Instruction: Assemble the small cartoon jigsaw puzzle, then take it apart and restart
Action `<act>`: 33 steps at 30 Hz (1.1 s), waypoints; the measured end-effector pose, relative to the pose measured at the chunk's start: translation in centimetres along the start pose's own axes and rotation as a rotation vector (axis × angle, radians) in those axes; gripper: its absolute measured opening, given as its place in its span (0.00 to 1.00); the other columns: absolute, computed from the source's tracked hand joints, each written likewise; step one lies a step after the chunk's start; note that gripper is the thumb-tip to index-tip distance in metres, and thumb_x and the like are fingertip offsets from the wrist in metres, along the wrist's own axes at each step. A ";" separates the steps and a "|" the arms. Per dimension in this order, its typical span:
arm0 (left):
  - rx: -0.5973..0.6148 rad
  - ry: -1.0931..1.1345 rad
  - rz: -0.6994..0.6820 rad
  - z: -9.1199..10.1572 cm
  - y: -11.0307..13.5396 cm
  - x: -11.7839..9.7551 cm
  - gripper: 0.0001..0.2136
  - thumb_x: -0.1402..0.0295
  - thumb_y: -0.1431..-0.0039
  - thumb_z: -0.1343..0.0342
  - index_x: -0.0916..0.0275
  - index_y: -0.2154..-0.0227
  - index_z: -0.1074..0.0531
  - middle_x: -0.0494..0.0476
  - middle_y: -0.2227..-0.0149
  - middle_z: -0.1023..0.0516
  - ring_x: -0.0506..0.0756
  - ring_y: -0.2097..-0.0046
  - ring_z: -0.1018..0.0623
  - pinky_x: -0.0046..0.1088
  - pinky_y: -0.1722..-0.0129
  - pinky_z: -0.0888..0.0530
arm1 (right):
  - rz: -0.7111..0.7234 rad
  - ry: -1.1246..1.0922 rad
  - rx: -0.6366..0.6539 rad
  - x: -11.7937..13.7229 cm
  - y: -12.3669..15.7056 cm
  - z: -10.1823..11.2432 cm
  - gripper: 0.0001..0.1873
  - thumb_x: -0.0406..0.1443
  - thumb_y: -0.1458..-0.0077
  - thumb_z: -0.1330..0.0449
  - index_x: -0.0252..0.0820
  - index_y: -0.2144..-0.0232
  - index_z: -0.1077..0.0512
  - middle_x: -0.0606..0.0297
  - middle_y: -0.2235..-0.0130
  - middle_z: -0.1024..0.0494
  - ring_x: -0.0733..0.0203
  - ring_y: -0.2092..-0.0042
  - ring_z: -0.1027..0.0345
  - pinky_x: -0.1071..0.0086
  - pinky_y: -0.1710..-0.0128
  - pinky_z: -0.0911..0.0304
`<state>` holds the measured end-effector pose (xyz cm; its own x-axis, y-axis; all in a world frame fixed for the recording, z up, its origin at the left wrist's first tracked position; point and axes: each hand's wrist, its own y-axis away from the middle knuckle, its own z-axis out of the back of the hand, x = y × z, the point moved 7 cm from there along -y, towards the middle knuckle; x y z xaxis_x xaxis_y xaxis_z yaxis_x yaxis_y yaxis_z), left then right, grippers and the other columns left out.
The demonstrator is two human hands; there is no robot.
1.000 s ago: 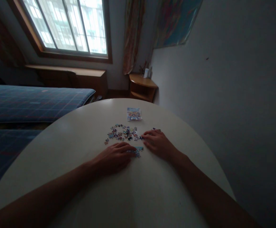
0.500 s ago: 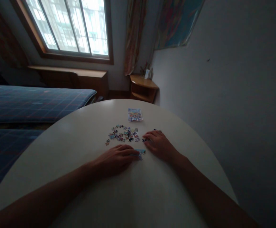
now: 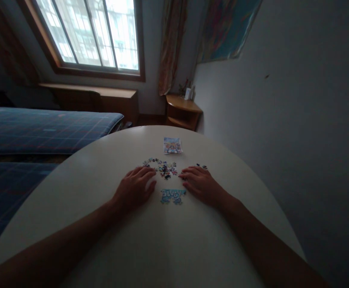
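My left hand (image 3: pixel 134 187) lies over the left side of a pile of loose jigsaw pieces (image 3: pixel 166 169), thumb apart from the fingers, and covers some of them. My right hand (image 3: pixel 200 185) rests on the table right of the pile, fingers stretched out and lying low. Small dark pieces peek out by its fingertips, partly hidden, and a few more dark pieces (image 3: pixel 202 166) lie just beyond its knuckles. Between my hands and nearer to me sits a joined blue puzzle section (image 3: pixel 173 196) with light lettering. Neither hand touches it.
All of this lies on a round white table (image 3: pixel 174 248). A small printed picture sheet or packet (image 3: pixel 172 146) lies beyond the pile. A blue checked mattress (image 3: pixel 51 130) is at the left, a wooden corner shelf (image 3: pixel 184 103) behind the table, and a wall (image 3: pixel 297 132) along the right.
My left hand has moved from the joined section up and left onto the loose pieces, uncovering the section's lettering. My right hand has stayed nearly in place. The view has shifted slightly.
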<state>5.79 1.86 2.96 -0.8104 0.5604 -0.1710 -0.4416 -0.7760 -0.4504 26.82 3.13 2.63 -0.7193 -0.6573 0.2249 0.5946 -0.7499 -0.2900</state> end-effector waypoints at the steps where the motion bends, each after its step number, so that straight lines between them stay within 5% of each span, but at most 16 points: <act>1: -0.002 -0.020 0.026 0.0 0.0 0.4 0.13 0.66 0.37 0.49 0.60 0.52 0.27 0.60 0.48 0.24 0.65 0.47 0.25 0.51 0.48 0.28 | -0.013 0.008 -0.003 -0.2 0.0 0.0 0.16 0.41 0.35 0.46 0.46 0.48 0.28 0.57 0.44 0.27 0.52 0.40 0.38 0.51 0.40 0.45; 10: 0.035 -0.092 0.224 -1.2 0.2 3.2 0.18 0.63 0.36 0.49 0.62 0.45 0.32 0.64 0.42 0.28 0.66 0.42 0.29 0.50 0.46 0.29 | -0.204 0.092 0.075 -2.4 0.7 -1.4 0.29 0.48 0.33 0.55 0.44 0.35 0.42 0.54 0.33 0.42 0.45 0.33 0.50 0.46 0.37 0.50; 18: 0.136 -0.043 0.153 -2.6 0.2 2.9 0.21 0.61 0.32 0.57 0.63 0.40 0.35 0.62 0.36 0.37 0.61 0.35 0.38 0.44 0.37 0.38 | -0.198 0.122 0.161 -2.4 0.7 -1.5 0.37 0.55 0.35 0.59 0.39 0.35 0.43 0.52 0.32 0.45 0.46 0.31 0.55 0.50 0.34 0.54; 33: 0.307 -0.221 0.395 -2.5 0.8 3.9 0.32 0.53 0.32 0.61 0.73 0.34 0.48 0.71 0.31 0.52 0.67 0.31 0.51 0.50 0.35 0.46 | -0.398 0.200 0.146 -4.3 1.1 -0.9 0.40 0.58 0.36 0.68 0.41 0.33 0.46 0.55 0.31 0.49 0.48 0.30 0.60 0.50 0.32 0.60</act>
<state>3.24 4.15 -0.27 -0.9843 0.1609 -0.0724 -0.1527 -0.9825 -0.1069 30.25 5.26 0.50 -0.9482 -0.3001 0.1043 0.2928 -0.9528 -0.0804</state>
